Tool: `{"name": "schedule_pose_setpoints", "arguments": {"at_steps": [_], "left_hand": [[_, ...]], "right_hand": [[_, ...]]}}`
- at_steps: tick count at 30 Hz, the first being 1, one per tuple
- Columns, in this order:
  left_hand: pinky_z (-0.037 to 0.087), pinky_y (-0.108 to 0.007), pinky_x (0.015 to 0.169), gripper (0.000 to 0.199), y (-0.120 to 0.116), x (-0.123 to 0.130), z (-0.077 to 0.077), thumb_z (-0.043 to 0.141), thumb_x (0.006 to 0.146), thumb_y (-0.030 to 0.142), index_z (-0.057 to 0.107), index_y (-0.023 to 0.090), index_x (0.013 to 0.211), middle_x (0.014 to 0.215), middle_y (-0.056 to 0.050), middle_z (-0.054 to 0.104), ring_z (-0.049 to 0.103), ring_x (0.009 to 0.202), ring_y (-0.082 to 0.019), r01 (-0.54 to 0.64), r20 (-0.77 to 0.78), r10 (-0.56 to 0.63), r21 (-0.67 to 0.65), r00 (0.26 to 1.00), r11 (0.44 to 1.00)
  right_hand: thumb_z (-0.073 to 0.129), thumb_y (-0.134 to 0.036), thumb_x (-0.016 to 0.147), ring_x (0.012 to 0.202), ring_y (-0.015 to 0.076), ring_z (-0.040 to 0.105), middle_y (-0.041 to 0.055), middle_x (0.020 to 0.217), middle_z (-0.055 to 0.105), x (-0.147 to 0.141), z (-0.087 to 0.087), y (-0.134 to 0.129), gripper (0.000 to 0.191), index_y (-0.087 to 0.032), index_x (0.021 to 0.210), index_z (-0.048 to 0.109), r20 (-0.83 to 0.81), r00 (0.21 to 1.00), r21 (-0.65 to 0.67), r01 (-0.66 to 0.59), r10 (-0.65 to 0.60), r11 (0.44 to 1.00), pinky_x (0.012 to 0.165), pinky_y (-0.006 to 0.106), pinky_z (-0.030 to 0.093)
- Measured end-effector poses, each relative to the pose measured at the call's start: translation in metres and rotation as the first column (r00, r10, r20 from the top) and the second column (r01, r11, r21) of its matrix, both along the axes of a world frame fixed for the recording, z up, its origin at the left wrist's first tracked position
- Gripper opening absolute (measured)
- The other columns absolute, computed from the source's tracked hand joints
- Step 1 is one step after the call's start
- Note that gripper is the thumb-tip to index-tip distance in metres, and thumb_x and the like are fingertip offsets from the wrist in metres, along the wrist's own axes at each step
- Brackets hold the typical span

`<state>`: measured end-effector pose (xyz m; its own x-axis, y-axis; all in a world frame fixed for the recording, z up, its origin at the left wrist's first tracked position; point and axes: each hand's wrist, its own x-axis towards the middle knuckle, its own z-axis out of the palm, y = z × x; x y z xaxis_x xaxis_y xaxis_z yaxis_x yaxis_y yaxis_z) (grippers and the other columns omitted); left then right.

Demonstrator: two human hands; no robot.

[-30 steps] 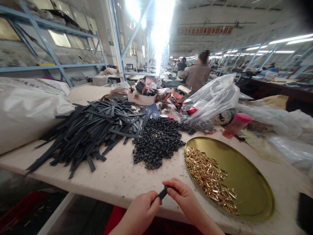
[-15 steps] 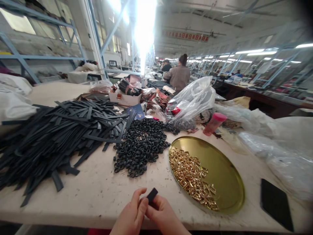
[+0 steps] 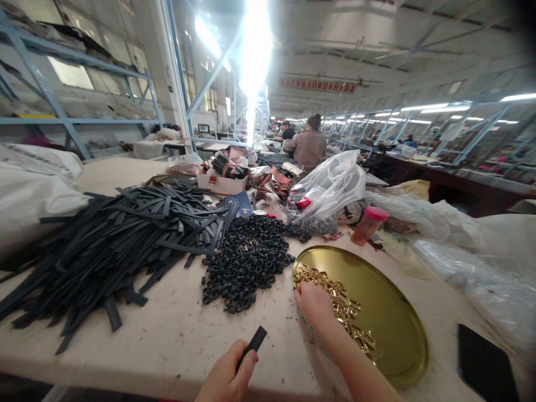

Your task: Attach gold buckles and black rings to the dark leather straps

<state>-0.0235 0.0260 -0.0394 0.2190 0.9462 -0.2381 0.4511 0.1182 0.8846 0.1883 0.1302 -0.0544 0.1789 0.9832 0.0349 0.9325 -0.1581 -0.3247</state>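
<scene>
Near the front edge of the table, my left hand [image 3: 230, 368] pinches a short black strip [image 3: 256, 339], whose end sticks up past the fingers. My right hand [image 3: 314, 304] is over the left side of a round golden tray [image 3: 389, 312], at the heap of gold metal buckles [image 3: 345, 301]. Its fingers are bent down and closed; whatever is between the fingertips is hidden. Behind my hands lies a pile of small black loops [image 3: 247, 257]. A large heap of long black strips [image 3: 113, 251] spreads over the left of the table.
A black phone-like slab [image 3: 486, 360] lies at the right front. Beyond the tray are a pink-lidded jar [image 3: 369, 225] and clear plastic bags [image 3: 330, 184]. An open box [image 3: 221, 183] stands behind the loops. A person in brown [image 3: 310, 146] sits farther back.
My right hand has left the strip and moved right to the buckles on the tray. My left hand still holds the strip. The camera view has shifted slightly.
</scene>
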Motion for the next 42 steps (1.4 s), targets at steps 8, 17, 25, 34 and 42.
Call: {"name": "schedule_pose_setpoints", "arguments": {"at_steps": [8, 17, 25, 34, 42], "left_hand": [[0.032, -0.023, 0.056, 0.027, -0.004, 0.000, 0.007, 0.044, 0.077, 0.043, 0.053, 0.017, 0.077, 0.060, 0.004, 0.045, 0.043, 0.059, -0.014, -0.056, 0.085, 0.050, 0.067, 0.995, 0.996], [0.015, -0.018, 0.030, 0.034, 0.003, 0.008, 0.018, 0.049, 0.071, 0.052, 0.044, 0.019, 0.077, 0.035, 0.014, 0.031, 0.021, 0.027, -0.005, -0.068, 0.461, 0.139, -0.168, 0.876, 0.983], [0.018, -0.017, 0.032, 0.028, -0.003, 0.004, 0.015, 0.049, 0.073, 0.047, 0.039, 0.021, 0.067, 0.036, 0.013, 0.031, 0.023, 0.029, -0.004, -0.143, 0.416, 0.195, -0.153, 0.888, 0.978], [0.039, -0.025, 0.059, 0.024, -0.004, 0.014, 0.008, 0.038, 0.085, 0.039, 0.047, 0.019, 0.078, 0.070, -0.002, 0.058, 0.054, 0.064, -0.016, -0.228, 0.168, 0.212, 0.083, 0.963, 0.970], [0.038, -0.030, 0.065, 0.021, 0.000, 0.012, -0.007, 0.035, 0.086, 0.036, 0.048, 0.020, 0.083, 0.076, -0.007, 0.062, 0.058, 0.072, -0.023, -0.222, -0.042, 0.233, 0.175, 0.972, 0.959]], "right_hand": [[0.048, -0.016, 0.072, 0.062, 0.0165, 0.054, 0.0031, 0.064, 0.061, -0.005, 0.026, -0.031, 0.012, -0.018, 0.063, 0.056, -0.287, 0.948, 0.096, -0.115, 0.138, 0.989, 0.057, 0.026, 0.035], [0.051, -0.030, 0.077, 0.048, 0.0083, 0.039, -0.0064, 0.053, 0.045, -0.061, 0.047, -0.104, 0.018, -0.019, 0.064, 0.047, -0.962, 0.240, 0.006, -0.446, 0.126, 0.895, 0.051, 0.022, 0.033], [0.061, -0.047, 0.070, 0.051, 0.0100, 0.045, -0.0027, 0.058, 0.054, -0.073, 0.029, -0.098, 0.031, -0.017, 0.067, 0.056, -0.979, 0.192, 0.018, -0.283, 0.075, 0.959, 0.050, 0.023, 0.035], [0.063, -0.045, 0.070, 0.055, 0.0111, 0.045, -0.0026, 0.061, 0.054, -0.095, -0.001, -0.103, 0.028, -0.019, 0.067, 0.057, -0.974, -0.162, -0.143, -0.099, -0.158, 0.985, 0.056, 0.024, 0.038], [0.058, -0.052, 0.071, 0.063, 0.0170, 0.051, 0.0001, 0.061, 0.058, -0.107, -0.016, -0.103, 0.033, -0.020, 0.063, 0.058, -0.955, 0.297, 0.041, 0.143, -0.003, 0.989, 0.062, 0.027, 0.040]]}}
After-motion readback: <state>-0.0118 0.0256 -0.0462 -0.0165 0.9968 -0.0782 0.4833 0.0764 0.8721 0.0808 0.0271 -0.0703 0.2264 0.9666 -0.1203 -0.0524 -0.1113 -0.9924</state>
